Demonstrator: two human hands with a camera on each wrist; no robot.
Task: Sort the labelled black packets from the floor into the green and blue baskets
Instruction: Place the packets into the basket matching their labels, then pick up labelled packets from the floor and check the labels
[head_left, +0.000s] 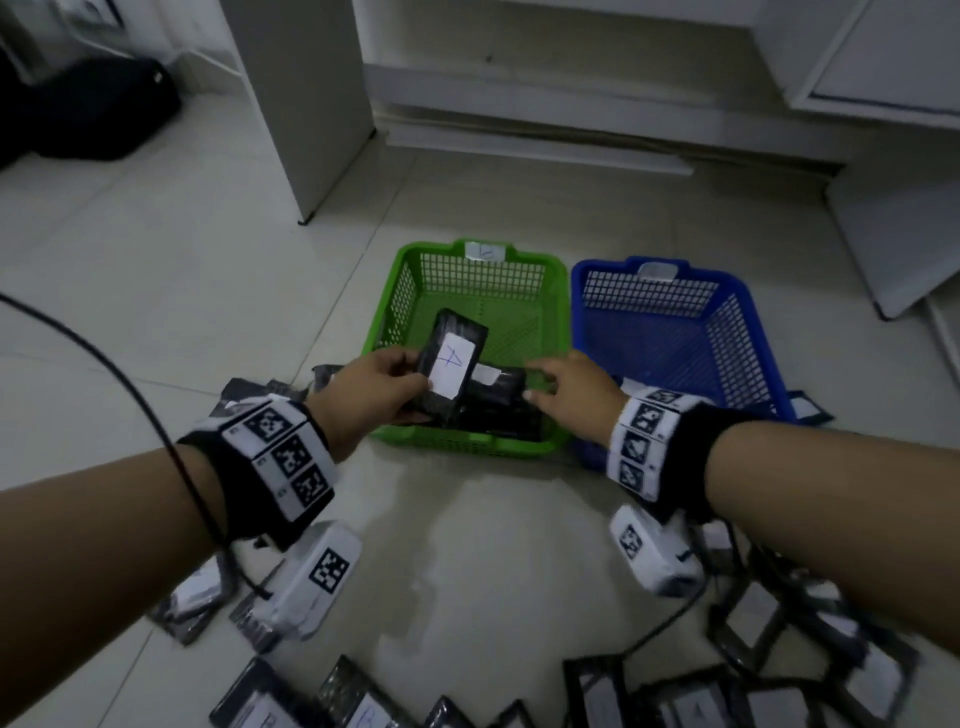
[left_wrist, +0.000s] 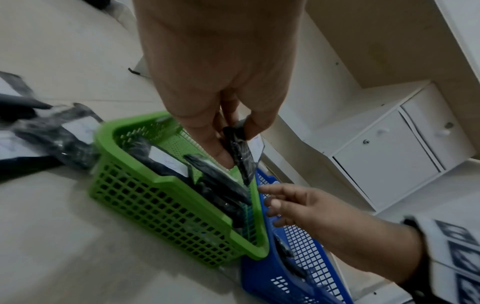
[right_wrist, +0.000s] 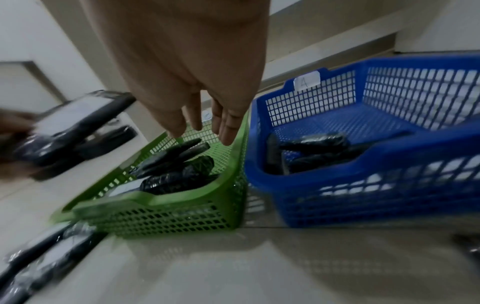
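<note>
Over the green plastic mesh basket (head_left: 550, 291), your left hand (head_left: 371, 387) is holding one flat black packet (head_left: 451, 366) with a white paper label. Your thumb and fingers are pinching its near end, and the label is showing a hand-drawn mark like an A. Your right hand (head_left: 576, 387) is hanging next to it, over the near right corner of the green basket, with fingers loose, a little apart, and holding nothing.

You are working with two baskets. The blue plastic mesh basket (head_left: 737, 332) is sitting just beside the green one, on its right, and their sides are touching. Each has a small white tag on its far rim.

From the head view, some black packets are lying in the near end of the green basket, under your hands. I cannot count them well. More labelled black packets (head_left: 769, 654) are lying all over the white tiled floor (head_left: 182, 270) near you, more than ten, with a few more left of the green basket.

From the right wrist view, you are seeing what the head view is hiding: about three black packets (right_wrist: 309, 152) are lying in the near corner of the blue basket, and its tag is reading A. About three packets (right_wrist: 176, 170) are showing in the green basket too.

From the left wrist view, your fingers (left_wrist: 218, 148) are pinching the packet from both sides, edge-on. A white cupboard with two doors (left_wrist: 405, 148) is showing there as well.
</note>
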